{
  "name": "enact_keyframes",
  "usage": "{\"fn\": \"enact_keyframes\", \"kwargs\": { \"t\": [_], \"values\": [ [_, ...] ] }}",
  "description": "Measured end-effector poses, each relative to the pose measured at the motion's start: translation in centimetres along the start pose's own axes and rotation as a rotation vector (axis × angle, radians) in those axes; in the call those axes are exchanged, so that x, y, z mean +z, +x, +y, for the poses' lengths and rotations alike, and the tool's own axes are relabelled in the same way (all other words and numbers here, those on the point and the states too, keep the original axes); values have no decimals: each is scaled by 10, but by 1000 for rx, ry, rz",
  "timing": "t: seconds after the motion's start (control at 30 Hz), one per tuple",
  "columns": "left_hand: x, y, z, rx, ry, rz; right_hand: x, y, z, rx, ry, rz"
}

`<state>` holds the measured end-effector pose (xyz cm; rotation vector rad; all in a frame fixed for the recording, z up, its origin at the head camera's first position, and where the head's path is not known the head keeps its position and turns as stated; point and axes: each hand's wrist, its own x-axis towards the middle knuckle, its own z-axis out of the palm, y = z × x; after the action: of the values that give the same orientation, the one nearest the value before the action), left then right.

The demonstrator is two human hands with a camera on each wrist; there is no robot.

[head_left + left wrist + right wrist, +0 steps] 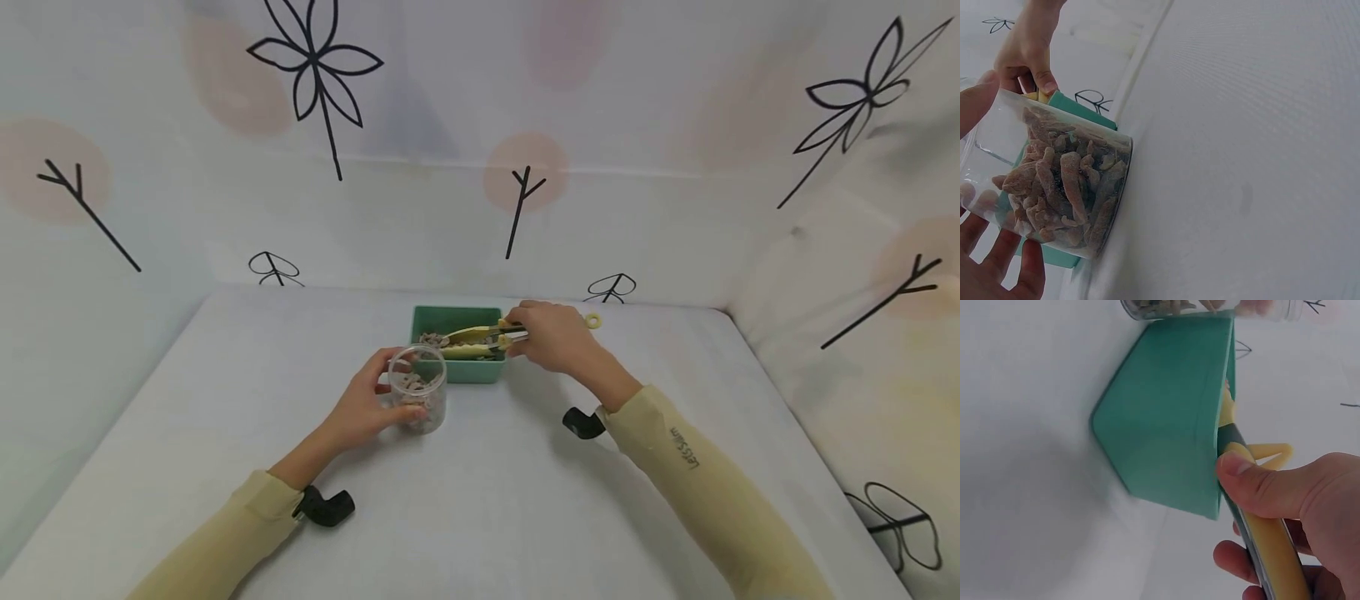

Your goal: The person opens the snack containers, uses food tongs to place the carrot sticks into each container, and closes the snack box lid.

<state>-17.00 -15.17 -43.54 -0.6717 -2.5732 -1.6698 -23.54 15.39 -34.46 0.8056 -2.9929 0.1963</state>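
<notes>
My left hand grips a clear plastic jar part filled with brownish, powdery dried pieces. The jar's open mouth faces up in the head view. Just behind it on the table is a green rectangular box, holding more such pieces at its left. In my right hand is a pair of yellow tongs, pinched between thumb and fingers. Their yellow ends reach down into the box; from the right wrist the box wall hides the tips. Whether the tongs hold a piece I cannot tell.
The white-covered table runs back to a pale cloth wall with black plant drawings. A yellow ring shows beyond my right hand. Black wrist devices are worn on both forearms.
</notes>
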Motion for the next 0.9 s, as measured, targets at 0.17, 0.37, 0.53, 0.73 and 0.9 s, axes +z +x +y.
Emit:
{"fn": "enact_keyframes", "kwargs": {
  "t": [0.17, 0.37, 0.53, 0.73, 0.9],
  "values": [
    [0, 1, 1, 6, 7, 0, -3, -3, 10, 8, 23, 48],
    [0, 1, 1, 16, 13, -1, -12, -6, 18, 22, 66, 104],
    [0, 0, 1, 12, 14, -2, -21, -10, 19, 16, 96, 119],
    [1, 0, -1, 5, 13, 1, -27, -12, 21, 20, 99, 131],
    [1, 0, 0, 5, 11, 2, -36, -16, 19, 27, 120, 151]
  ]
}}
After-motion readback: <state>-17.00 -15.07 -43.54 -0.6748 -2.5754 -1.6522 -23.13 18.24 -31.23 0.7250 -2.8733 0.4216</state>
